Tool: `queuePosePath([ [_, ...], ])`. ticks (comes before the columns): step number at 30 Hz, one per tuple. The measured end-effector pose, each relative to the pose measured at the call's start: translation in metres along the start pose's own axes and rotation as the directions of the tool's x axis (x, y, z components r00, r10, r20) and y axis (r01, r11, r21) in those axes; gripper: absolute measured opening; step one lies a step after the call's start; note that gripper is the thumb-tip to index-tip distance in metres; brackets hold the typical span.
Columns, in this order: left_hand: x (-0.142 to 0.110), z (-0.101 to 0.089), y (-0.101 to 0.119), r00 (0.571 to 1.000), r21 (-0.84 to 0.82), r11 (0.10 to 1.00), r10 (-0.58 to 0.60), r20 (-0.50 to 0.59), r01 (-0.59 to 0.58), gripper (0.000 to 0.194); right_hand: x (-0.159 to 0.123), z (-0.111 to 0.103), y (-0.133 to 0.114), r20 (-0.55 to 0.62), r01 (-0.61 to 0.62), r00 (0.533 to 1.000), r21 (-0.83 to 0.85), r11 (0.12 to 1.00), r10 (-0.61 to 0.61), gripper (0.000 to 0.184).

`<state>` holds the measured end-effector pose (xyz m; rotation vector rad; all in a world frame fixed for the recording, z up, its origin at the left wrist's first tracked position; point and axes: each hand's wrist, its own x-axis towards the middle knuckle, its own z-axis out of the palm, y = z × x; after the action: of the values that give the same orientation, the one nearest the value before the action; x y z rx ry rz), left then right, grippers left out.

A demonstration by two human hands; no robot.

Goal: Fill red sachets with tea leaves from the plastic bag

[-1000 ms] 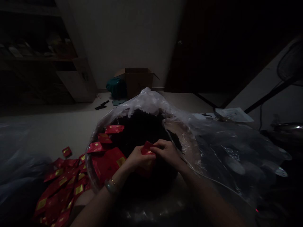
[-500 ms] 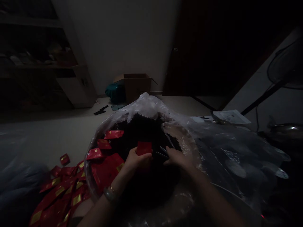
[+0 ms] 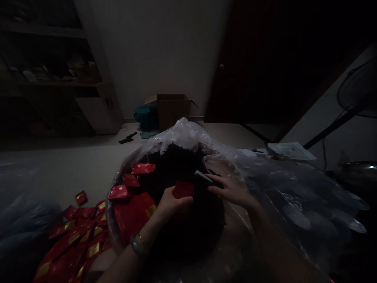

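Observation:
My left hand (image 3: 171, 205) is closed on a small red packet (image 3: 184, 189), held upright over a heap of dark loose leaf (image 3: 179, 163) that looks like tea. To its right, my right hand (image 3: 231, 191) grips what look like metal tongs (image 3: 203, 176), their pale flat end pointing left above the leaf. The packet and the tongs are apart. Heap and hands are within a wide round basin lined with clear plastic (image 3: 184, 131). Several red packets (image 3: 143, 168) and a larger red bag (image 3: 132, 214) lie along the basin's left side.
A pile of red-and-gold packets (image 3: 69, 243) lies left of the basin. Clear plastic sheeting (image 3: 273, 196) spreads to the right, below some papers (image 3: 291, 151). A cardboard box (image 3: 173, 112) and a teal bag (image 3: 146, 116) stand by the wall. The room is dim.
My right hand has lifted and drawn slightly right, and the tongs have turned with it. My left hand has shifted a little right and down with the packet. The view has shifted slightly.

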<state>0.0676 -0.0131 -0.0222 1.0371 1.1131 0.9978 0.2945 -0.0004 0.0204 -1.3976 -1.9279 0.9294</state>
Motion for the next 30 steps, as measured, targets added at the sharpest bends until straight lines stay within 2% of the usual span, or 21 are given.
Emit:
queuePosePath([
  [3, -0.002, 0.003, -0.002, 0.999, -0.004, 1.000, -0.014, 0.044, 0.014, 0.036, -0.006, 0.013, -0.021, 0.133, 0.062, 0.989, 0.005, 0.998, -0.063, 0.052],
  [7, -0.008, 0.009, 0.001, 0.988, -0.019, 0.999, -0.040, 0.148, 0.043, 0.033, -0.009, 0.030, -0.033, 0.113, 0.062, 0.992, -0.030, 0.998, -0.058, 0.047],
  [10, -0.010, 0.011, 0.004, 0.988, 0.005, 0.999, -0.034, 0.149, 0.034, 0.026, -0.009, 0.036, -0.034, 0.101, 0.084, 0.992, -0.052, 0.995, -0.079, 0.032],
  [18, -0.009, 0.009, 0.000, 0.994, 0.049, 0.999, -0.002, 0.113, -0.003, 0.024, -0.012, 0.039, -0.033, 0.073, 0.129, 0.990, -0.109, 0.986, -0.121, 0.024],
  [23, -0.006, 0.008, 0.000, 0.981, 0.048, 0.999, -0.028, 0.191, 0.020, 0.025, -0.010, 0.033, -0.037, 0.091, 0.085, 0.993, -0.060, 0.995, -0.080, 0.029],
  [26, -0.003, 0.006, -0.002, 0.980, 0.080, 0.997, -0.004, 0.199, -0.012, 0.028, -0.007, 0.029, -0.038, 0.108, 0.088, 0.991, -0.056, 0.995, -0.081, 0.032],
  [30, -0.013, 0.005, -0.004, 0.979, 0.099, 0.993, 0.046, 0.201, -0.067, 0.027, -0.012, 0.034, -0.029, 0.094, 0.104, 0.991, -0.083, 0.991, -0.096, 0.031],
])
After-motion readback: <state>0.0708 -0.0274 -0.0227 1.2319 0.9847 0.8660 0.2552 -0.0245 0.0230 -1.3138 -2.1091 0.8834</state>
